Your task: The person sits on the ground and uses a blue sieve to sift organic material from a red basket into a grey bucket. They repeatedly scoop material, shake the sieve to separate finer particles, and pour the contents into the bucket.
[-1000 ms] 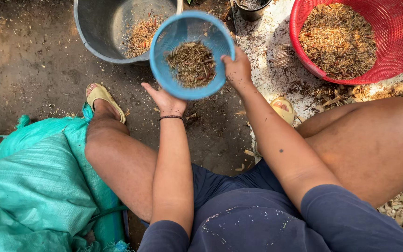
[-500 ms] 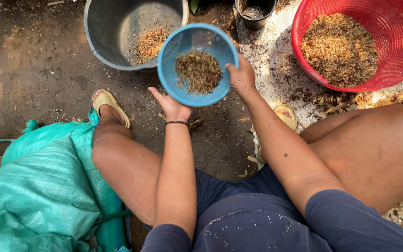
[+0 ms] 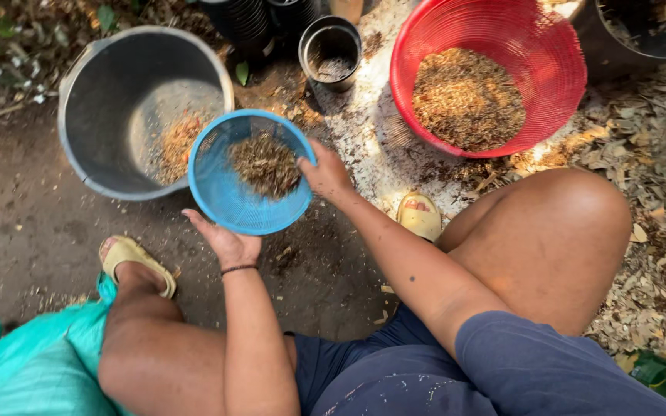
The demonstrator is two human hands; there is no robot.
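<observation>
Both hands, left hand (image 3: pixel 225 240) and right hand (image 3: pixel 325 174), hold a blue sieve (image 3: pixel 229 192) (chaff inside) beside a grey bucket (image 3: pixel 109 92).

Looks like an outdoor garden potting spot to us; we see bare dirt ground (image 3: pixel 25 223), dry leaf litter (image 3: pixel 657 177), stacked black nursery pots (image 3: pixel 244 23) and a red basket (image 3: pixel 495 73) of shredded husk.

Sieve (image 3: pixel 233 192) overlaps the bucket (image 3: pixel 109 100); the basket (image 3: pixel 495 46) sits right.
</observation>
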